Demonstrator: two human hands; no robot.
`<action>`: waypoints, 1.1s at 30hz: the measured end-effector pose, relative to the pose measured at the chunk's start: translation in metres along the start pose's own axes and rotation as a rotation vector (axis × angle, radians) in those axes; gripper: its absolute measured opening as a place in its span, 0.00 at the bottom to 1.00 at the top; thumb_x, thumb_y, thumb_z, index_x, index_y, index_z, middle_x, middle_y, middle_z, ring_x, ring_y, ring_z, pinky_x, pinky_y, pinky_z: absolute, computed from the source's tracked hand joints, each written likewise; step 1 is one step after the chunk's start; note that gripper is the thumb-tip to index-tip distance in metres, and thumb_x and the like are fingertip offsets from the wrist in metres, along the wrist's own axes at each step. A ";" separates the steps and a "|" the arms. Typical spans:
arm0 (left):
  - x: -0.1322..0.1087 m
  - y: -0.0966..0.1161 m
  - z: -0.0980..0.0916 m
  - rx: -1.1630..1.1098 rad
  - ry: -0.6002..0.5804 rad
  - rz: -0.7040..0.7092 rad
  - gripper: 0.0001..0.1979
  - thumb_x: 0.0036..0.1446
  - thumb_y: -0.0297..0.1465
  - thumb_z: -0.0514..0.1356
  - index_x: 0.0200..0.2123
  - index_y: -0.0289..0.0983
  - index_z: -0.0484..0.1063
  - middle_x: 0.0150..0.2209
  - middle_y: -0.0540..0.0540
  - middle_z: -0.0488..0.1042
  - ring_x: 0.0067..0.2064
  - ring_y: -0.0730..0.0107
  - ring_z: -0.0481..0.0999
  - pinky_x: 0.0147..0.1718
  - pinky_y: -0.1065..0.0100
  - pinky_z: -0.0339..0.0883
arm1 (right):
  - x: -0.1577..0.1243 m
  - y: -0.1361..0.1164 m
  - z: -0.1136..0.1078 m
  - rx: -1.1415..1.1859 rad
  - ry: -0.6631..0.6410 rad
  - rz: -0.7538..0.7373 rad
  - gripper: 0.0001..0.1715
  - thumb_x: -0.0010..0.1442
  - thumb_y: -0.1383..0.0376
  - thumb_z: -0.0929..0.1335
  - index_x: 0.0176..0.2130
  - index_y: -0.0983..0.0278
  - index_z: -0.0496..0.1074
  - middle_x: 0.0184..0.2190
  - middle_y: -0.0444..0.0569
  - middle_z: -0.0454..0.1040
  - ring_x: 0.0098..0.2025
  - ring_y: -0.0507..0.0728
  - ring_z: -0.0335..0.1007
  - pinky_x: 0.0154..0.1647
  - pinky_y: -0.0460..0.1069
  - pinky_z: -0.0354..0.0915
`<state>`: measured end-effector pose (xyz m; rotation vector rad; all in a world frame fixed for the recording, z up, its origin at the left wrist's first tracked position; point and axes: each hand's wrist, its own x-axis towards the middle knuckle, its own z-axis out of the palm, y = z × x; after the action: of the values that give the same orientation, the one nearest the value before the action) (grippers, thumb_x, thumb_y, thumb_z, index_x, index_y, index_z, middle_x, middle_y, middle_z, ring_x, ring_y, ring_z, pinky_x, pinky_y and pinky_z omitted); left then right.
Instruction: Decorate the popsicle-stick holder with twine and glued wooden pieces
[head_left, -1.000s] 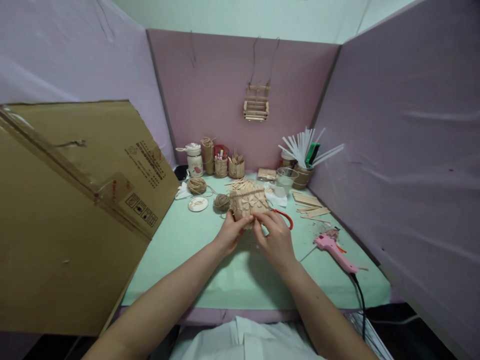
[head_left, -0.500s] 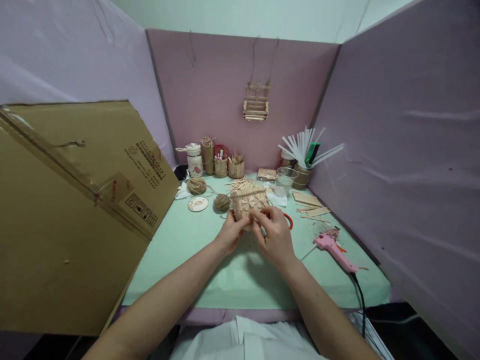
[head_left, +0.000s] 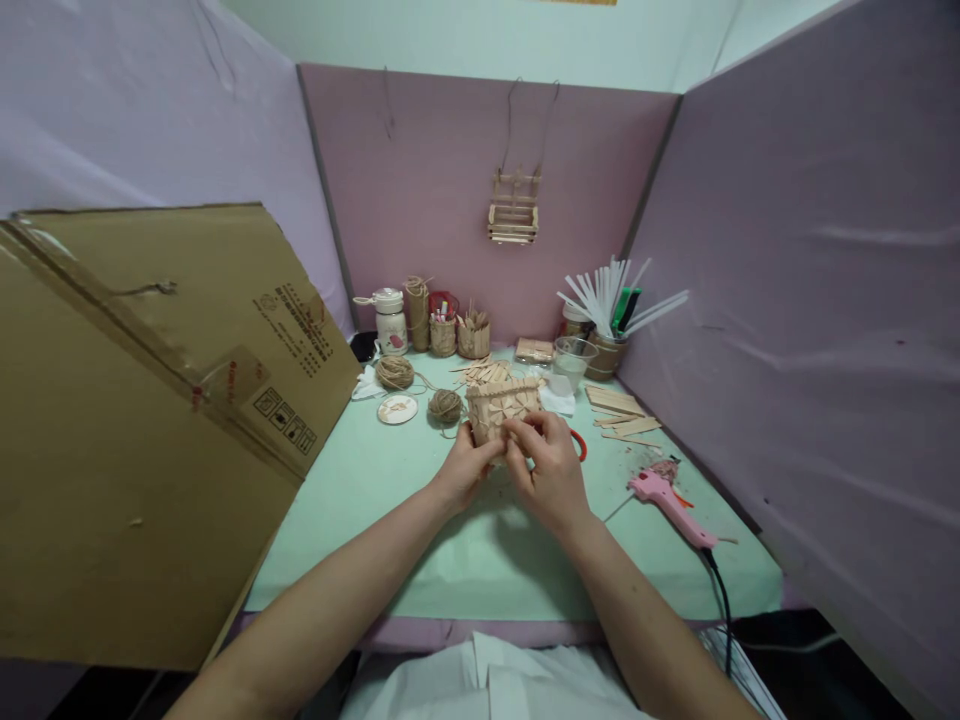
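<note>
A small wooden pot point(head_left: 499, 405), covered in pale wood pieces with a twisted rim, is raised over the middle of the table. My left hand point(head_left: 465, 468) grips its lower left side, thumb at the front. At the pot's lower right front, my right hand point(head_left: 547, 465) has its thumb and forefinger pinched together; whatever sits between them is too small to make out. Behind the pot lie loose wooden sticks point(head_left: 484, 372). Red scissor handles point(head_left: 578, 446) show partly beside my right hand.
A pink glue gun point(head_left: 675, 508) with a black cord lies at the right. Wooden sticks point(head_left: 619, 402), a pot of white glue sticks point(head_left: 606, 350) and a clear cup point(head_left: 574, 360) stand behind. Twine balls point(head_left: 394, 373) are left; a cardboard sheet point(head_left: 165, 430) leans there.
The pot has turned slightly and sits a touch further right in the picture. Both hands keep nearly the same hold; the view has shifted slightly.
</note>
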<state>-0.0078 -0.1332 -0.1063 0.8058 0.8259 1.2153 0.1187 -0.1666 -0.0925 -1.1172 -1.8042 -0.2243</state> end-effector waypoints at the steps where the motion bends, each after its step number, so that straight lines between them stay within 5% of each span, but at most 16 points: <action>1: 0.000 0.000 0.000 0.002 -0.003 -0.003 0.29 0.41 0.26 0.71 0.47 0.39 0.65 0.47 0.43 0.76 0.48 0.64 0.76 0.48 0.67 0.67 | 0.000 0.000 0.000 0.005 0.004 -0.001 0.14 0.63 0.68 0.64 0.46 0.65 0.75 0.40 0.54 0.67 0.43 0.60 0.64 0.44 0.56 0.66; 14: -0.002 0.001 0.001 -0.025 -0.041 -0.014 0.31 0.40 0.28 0.72 0.49 0.39 0.66 0.48 0.42 0.76 0.49 0.62 0.76 0.51 0.62 0.66 | -0.001 0.000 -0.001 0.023 0.040 0.014 0.15 0.63 0.68 0.63 0.48 0.62 0.73 0.41 0.53 0.67 0.45 0.60 0.64 0.45 0.57 0.67; 33: -0.002 0.003 0.001 -0.009 -0.023 -0.002 0.33 0.35 0.33 0.76 0.46 0.38 0.66 0.47 0.41 0.76 0.46 0.64 0.76 0.44 0.66 0.67 | -0.006 0.002 0.001 0.035 0.053 0.034 0.12 0.64 0.68 0.62 0.44 0.62 0.73 0.40 0.52 0.68 0.44 0.60 0.66 0.44 0.56 0.67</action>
<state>-0.0089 -0.1352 -0.1034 0.8103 0.8017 1.2049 0.1203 -0.1689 -0.0983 -1.1066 -1.7344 -0.1995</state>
